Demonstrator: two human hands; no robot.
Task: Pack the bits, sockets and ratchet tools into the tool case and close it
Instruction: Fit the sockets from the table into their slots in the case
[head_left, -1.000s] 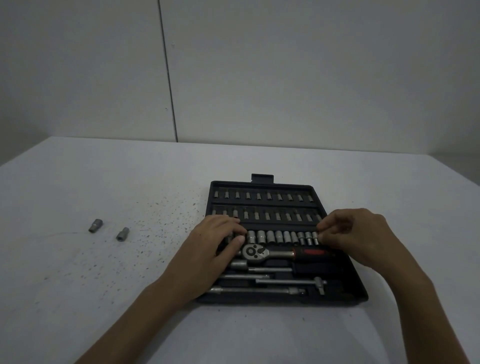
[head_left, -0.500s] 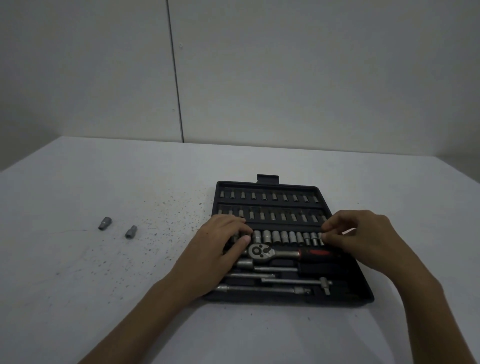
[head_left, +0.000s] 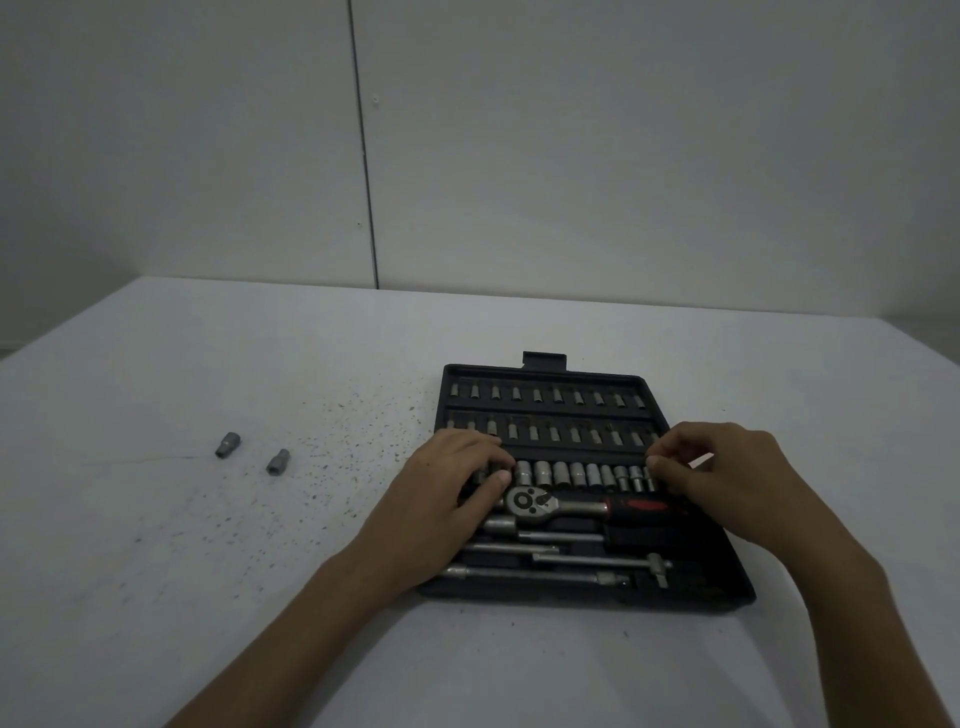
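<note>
Case: a black tool case (head_left: 691, 592) lies open on a white table (head_left: 208, 597), two rows of bits along its far side.
Sockets: a row of sockets (head_left: 582, 475) sits mid-case; two loose sockets (head_left: 227, 445) (head_left: 278, 461) lie on the table, well apart from the case, to its left.
Ratchet: the red-handled ratchet (head_left: 571, 503) rests in its slot, extension bars nearer the viewer.
Left hand: the left hand (head_left: 447, 506) rests on the row's left end, fingers curled; whether it grasps anything cannot be told.
Right hand: the right hand (head_left: 727, 478) pinches at the row's right end; what it grips is hidden.
</note>
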